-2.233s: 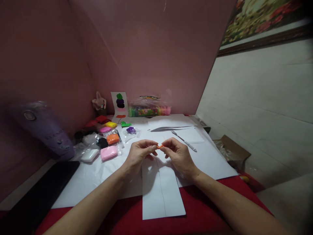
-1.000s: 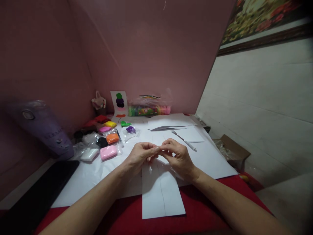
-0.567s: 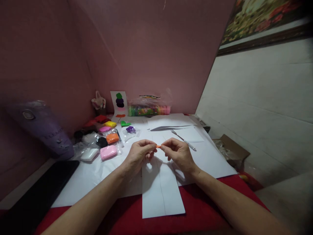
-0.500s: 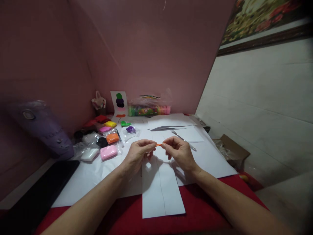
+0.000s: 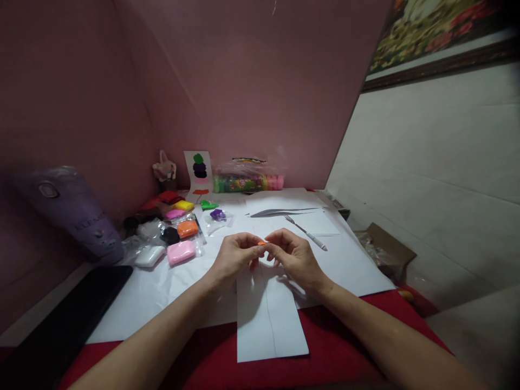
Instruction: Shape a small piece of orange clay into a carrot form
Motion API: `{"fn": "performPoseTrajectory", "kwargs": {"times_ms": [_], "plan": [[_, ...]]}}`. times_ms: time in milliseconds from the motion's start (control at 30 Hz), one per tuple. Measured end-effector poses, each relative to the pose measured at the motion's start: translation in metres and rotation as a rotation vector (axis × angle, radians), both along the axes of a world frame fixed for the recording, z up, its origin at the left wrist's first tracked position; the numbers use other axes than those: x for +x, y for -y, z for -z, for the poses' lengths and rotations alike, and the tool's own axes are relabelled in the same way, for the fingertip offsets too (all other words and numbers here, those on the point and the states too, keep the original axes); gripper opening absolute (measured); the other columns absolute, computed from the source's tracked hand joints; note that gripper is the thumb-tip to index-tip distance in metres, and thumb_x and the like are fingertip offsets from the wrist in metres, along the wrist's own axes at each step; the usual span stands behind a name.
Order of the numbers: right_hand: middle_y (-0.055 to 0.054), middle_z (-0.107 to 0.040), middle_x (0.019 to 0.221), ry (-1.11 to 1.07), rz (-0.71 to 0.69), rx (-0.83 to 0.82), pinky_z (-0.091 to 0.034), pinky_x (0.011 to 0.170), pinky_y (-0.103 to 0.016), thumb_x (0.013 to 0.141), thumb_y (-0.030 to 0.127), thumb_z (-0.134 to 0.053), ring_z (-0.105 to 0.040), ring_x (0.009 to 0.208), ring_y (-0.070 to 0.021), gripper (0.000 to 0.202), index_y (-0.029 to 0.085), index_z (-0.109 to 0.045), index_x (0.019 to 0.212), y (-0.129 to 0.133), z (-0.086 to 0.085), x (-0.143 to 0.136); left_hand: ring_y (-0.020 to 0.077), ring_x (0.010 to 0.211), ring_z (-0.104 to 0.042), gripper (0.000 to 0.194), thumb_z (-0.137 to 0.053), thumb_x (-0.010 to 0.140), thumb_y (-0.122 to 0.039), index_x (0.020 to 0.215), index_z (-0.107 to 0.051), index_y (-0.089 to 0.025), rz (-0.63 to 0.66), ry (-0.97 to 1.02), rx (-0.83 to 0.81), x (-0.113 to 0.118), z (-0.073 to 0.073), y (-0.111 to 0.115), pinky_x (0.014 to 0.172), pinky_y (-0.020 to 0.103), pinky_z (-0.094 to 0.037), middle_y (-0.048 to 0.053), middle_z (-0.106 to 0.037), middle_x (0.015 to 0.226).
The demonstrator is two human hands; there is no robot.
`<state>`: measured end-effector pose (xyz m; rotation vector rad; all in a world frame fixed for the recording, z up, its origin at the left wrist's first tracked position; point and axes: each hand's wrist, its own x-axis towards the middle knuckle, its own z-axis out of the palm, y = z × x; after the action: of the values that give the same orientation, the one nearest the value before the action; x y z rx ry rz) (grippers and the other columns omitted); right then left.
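A small bit of orange modelling clay [image 5: 262,244] is pinched between the fingertips of both hands, mostly covered by them. My left hand [image 5: 238,254] closes on it from the left, thumb against forefinger. From the other side, the thumb and forefinger of my right hand [image 5: 296,254] press on the same bit. Beneath the hands lies a folded sheet of white paper [image 5: 264,330] with a thin line drawn down it. A fork [image 5: 306,234] rests on the paper to the right of my right hand.
Several packets of clay lie at the left, among them a pink one [image 5: 181,253] and an orange one [image 5: 187,229]. Behind them stands a card with coloured blobs [image 5: 199,170], beside a bag of coloured clay [image 5: 247,183]. A black slab [image 5: 77,319] and purple bag [image 5: 77,216] occupy the left edge.
My fingertips have come closer together, and the orange clay between them shows shorter than before. Everything on the table stays where it was.
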<state>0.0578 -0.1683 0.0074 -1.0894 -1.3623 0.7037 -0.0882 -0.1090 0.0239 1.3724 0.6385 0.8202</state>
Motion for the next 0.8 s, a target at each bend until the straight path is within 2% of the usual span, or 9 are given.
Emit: {"fn": "performPoseTrajectory", "kwargs": {"times_ms": [200,433,567,800], "plan": [[0.000,-0.061,0.070,0.036,0.033,-0.011,-0.049,0.053,-0.025,0.082,0.034,-0.063,-0.057,0.061,-0.0117,0.018,0.018,-0.057,0.078,-0.0001,-0.0004,0.0005,0.0100,0.050,-0.055,0.031,-0.076,0.064,-0.035,0.080,-0.066,-0.010,0.022,0.027,-0.003,0.0010,-0.0006,0.0012,0.050,0.024,-0.044,0.004,-0.066,0.067],[0.000,-0.061,0.070,0.074,0.037,-0.006,-0.049,0.054,-0.026,0.082,0.030,-0.062,-0.059,0.063,-0.0132,0.013,0.018,-0.058,0.086,0.0028,-0.0032,-0.0020,0.0095,0.047,-0.052,0.023,-0.073,0.066,-0.030,0.075,-0.064,-0.010,0.033,0.036,-0.038,-0.0016,0.0000,-0.0011,0.048,0.023,-0.042,0.001,-0.061,0.057],[0.000,-0.061,0.070,0.098,0.034,-0.007,-0.049,0.055,-0.026,0.083,0.031,-0.061,-0.058,0.062,-0.0127,0.014,0.018,-0.057,0.079,0.0036,-0.0038,-0.0026,0.0090,0.046,-0.052,0.019,-0.072,0.066,-0.026,0.073,-0.063,-0.011,0.016,0.015,-0.034,-0.0004,-0.0007,0.0000,0.048,0.021,-0.040,0.000,-0.059,0.054],[0.005,-0.053,0.058,0.025,0.164,-0.029,-0.042,0.046,-0.022,0.077,0.021,-0.063,-0.050,0.048,-0.0082,0.013,0.018,-0.053,0.068,-0.0002,-0.0016,0.0012,0.0080,0.042,-0.049,0.011,-0.070,0.061,-0.018,0.067,-0.063,-0.011,-0.156,0.046,-0.027,0.0031,-0.0028,0.0012,0.043,0.020,-0.039,-0.001,-0.059,0.051]]}}
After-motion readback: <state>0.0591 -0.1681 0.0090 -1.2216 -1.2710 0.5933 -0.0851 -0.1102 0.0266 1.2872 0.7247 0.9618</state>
